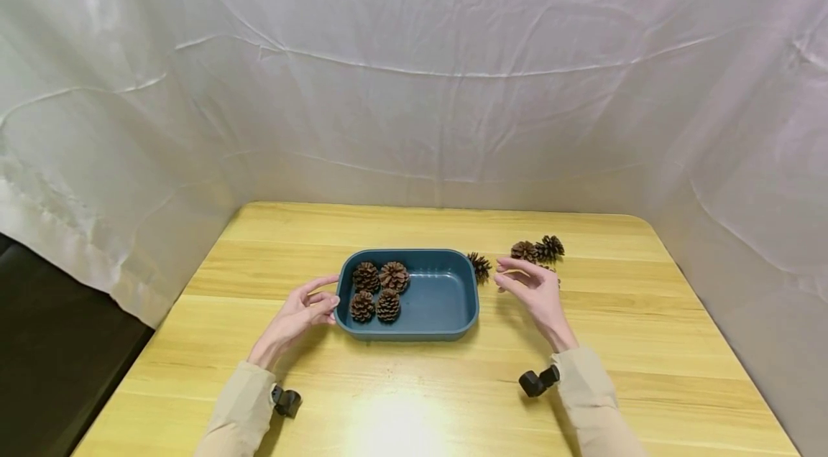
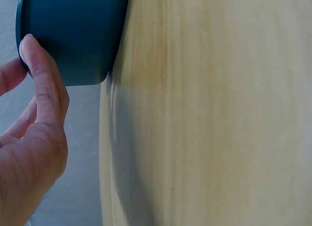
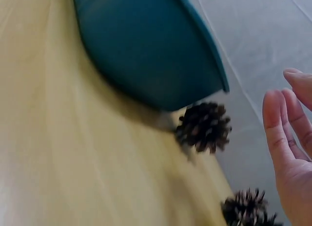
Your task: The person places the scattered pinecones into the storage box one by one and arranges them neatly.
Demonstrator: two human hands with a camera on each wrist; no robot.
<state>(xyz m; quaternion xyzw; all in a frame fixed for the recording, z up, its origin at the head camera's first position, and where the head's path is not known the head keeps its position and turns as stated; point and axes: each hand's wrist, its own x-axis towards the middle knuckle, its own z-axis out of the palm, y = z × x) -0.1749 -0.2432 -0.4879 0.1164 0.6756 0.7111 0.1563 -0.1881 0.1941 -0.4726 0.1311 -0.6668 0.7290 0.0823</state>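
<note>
A dark teal rectangular bin [image 1: 427,335] stands on the table with several brown pine cones [image 1: 388,306] grouped in its left half. My left hand [image 1: 300,313] is at the bin's left end, its fingertips touching the outside and rim [image 2: 22,21]. A spiky pine cone [image 1: 479,266] lies close against the bin's right end; the right wrist view shows that pine cone [image 3: 204,126] by the bin's corner. Just right of it my right hand [image 1: 533,292] hovers with loosely bent fingers [image 3: 275,123], thumb apart, nothing between them.
More pine cones [image 1: 550,248] lie beyond my right hand, partly hidden by it. The wooden table [image 1: 614,328] is bordered at the back and sides by a pale hanging sheet [image 1: 440,119]. A black surface [image 1: 52,349] shows at the lower left.
</note>
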